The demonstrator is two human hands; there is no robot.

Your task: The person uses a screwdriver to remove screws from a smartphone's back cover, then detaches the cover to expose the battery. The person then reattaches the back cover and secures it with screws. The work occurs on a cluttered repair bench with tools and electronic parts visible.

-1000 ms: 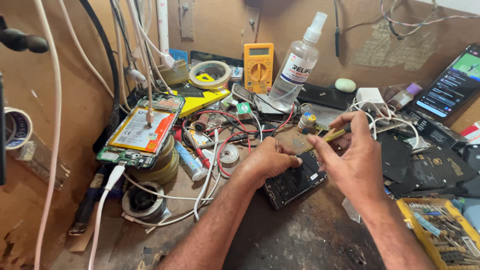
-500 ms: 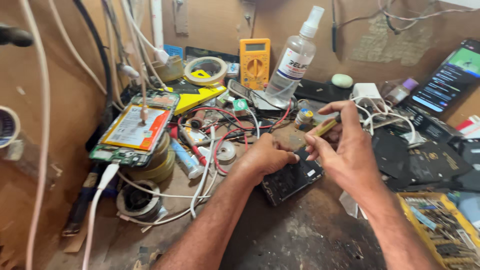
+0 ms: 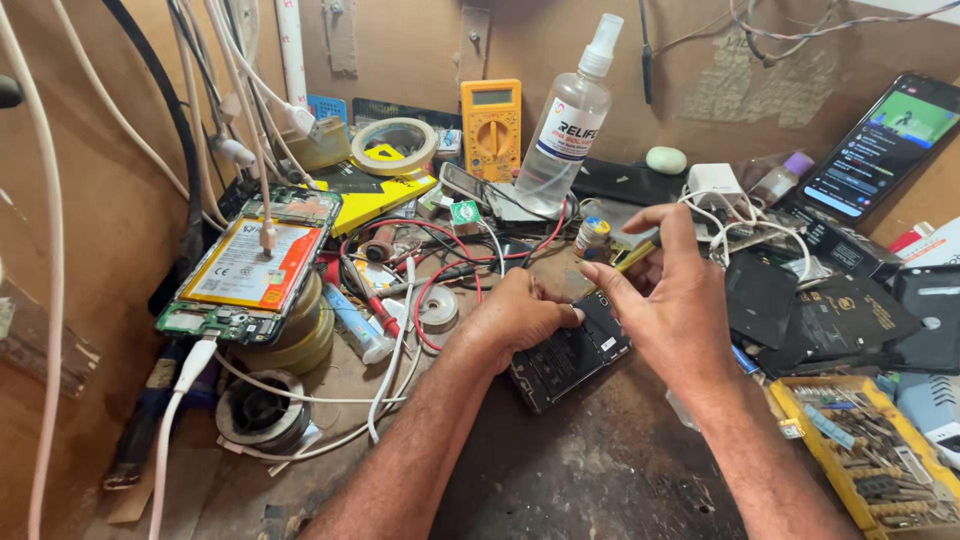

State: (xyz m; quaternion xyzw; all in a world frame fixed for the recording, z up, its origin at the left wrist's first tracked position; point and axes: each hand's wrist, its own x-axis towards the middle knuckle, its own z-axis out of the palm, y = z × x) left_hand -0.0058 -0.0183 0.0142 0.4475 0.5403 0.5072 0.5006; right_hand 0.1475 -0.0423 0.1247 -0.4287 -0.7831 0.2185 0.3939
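While both hands work | left hand [image 3: 515,318] fingers pin one opened phone [image 3: 570,352] | right hand [image 3: 672,300] fingers pinch one yellow tool [image 3: 634,257]

Your left hand [image 3: 515,318] covers the near end of the opened phone [image 3: 572,355] at frame centre, so you cannot see what lies beneath your fingers. Your right hand [image 3: 680,300] hides most of the yellow-handled tool [image 3: 634,258]; its tip is out of sight. At the lower right, the yellow parts tray [image 3: 800,420] is cut by the frame edge, its contents too small to tell. White cables [image 3: 45,250] run off the left edge.
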